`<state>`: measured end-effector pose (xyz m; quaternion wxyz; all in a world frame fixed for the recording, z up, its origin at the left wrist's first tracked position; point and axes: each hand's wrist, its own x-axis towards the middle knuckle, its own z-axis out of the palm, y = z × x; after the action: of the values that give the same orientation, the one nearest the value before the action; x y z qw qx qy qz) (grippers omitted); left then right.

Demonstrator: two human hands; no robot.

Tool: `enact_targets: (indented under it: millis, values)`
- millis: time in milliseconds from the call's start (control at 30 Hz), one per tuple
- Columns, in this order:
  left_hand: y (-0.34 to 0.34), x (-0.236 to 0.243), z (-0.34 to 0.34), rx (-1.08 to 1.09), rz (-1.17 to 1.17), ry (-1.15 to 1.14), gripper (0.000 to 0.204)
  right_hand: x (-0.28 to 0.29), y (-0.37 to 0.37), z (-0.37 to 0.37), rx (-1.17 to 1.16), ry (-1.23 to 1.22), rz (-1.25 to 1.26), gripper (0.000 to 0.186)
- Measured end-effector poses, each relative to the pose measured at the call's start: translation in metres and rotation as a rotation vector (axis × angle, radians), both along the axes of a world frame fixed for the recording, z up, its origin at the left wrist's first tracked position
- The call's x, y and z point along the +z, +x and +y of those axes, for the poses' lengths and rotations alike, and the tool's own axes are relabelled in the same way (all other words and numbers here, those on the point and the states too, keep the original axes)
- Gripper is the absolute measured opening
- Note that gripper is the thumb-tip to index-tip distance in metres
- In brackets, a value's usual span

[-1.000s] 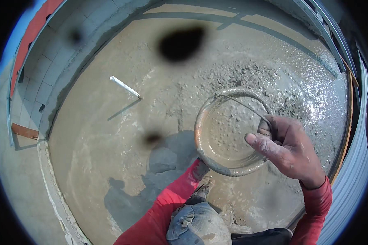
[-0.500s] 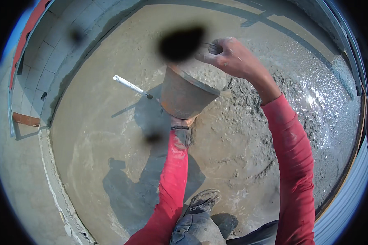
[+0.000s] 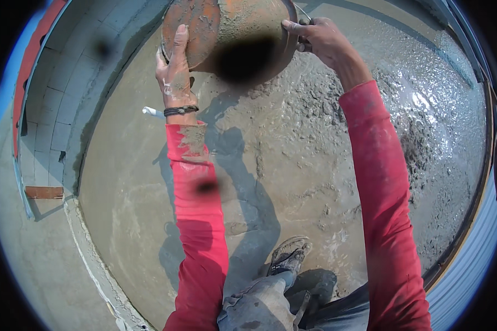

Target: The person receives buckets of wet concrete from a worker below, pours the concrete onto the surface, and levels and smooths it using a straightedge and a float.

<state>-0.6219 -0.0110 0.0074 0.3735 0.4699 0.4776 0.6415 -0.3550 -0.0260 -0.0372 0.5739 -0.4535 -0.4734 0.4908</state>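
Bounded on far L by block wall point(image 3: 52, 110) & low rough curb point(image 3: 102, 270), w/ short brown board point(image 3: 44, 192) nr their corner. Bounded on R by wood strip point(image 3: 469, 231) & corrugated metal sheet point(image 3: 469, 281). In btwn, wide stretch of wet floor point(image 3: 121, 176): smoother on L, lumpy & glossy on R. Lots of open room btwn forearms, w/ dark shadow point(image 3: 248, 187) across it. Just beside L wrist, white pipe point(image 3: 152, 112), partly hidden behind it. Low center, muddy boot point(image 3: 290, 255) nr gray trousers point(image 3: 257, 309).

Up top, cut off by upper edge of view: bucket point(image 3: 254, 19), orange-brown, mud-spattered, held tilted off floor btwn both hands, base to L, rim to R. Partly covered by dark blurred blotch point(image 3: 246, 59); can't see inside.

At base end, L hand point(image 3: 174, 77): thumb laid flat on underside, well apart from other fingers, clasping outer edge w/ those, mostly out of sight. At rim end, R hand point(image 3: 326, 44): pinching nr rim, thumb tip against it, other fingers curled in. Can't tell re: wire handle point(image 3: 302, 12), inside that curl or just beside it.
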Motion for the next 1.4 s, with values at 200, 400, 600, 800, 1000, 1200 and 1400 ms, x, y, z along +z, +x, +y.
enact_targets:
  millis: [200, 400, 600, 800, 1000, 1200, 1400]
  values:
    - [0.047, 0.007, -0.019, -0.251, 0.257, -0.066, 0.082, -0.073, 0.050, -0.012, -0.170, -0.139, 0.078, 0.040]
    - [0.050, -0.065, -0.068, -0.371, 0.151, -0.301, 0.079, -0.046, 0.077, -0.121, -0.309, -0.181, -0.084, 0.058]
    - [0.062, -0.150, -0.111, -0.778, -0.002, -0.229, 0.078, -0.008, 0.118, -0.207, -0.485, -0.150, -0.298, 0.068]
    - [0.185, -0.093, -0.247, -1.192, 0.447, -0.464, 0.072, 0.021, 0.126, -0.399, -0.762, 0.001, -0.713, 0.046]
    - [0.282, -0.033, -0.327, -1.722, 0.797, -0.431, 0.067, 0.047, 0.118, -0.668, -1.124, 0.240, -0.927, 0.030]
    - [0.366, 0.013, -0.378, -2.134, 1.053, -0.290, 0.062, 0.092, 0.071, -0.957, -1.888, -0.220, -1.218, 0.030]
    - [0.407, -0.002, -0.462, -2.166, 1.377, 0.184, 0.078, 0.157, -0.020, -1.223, -2.123, -1.649, -1.893, 0.045]
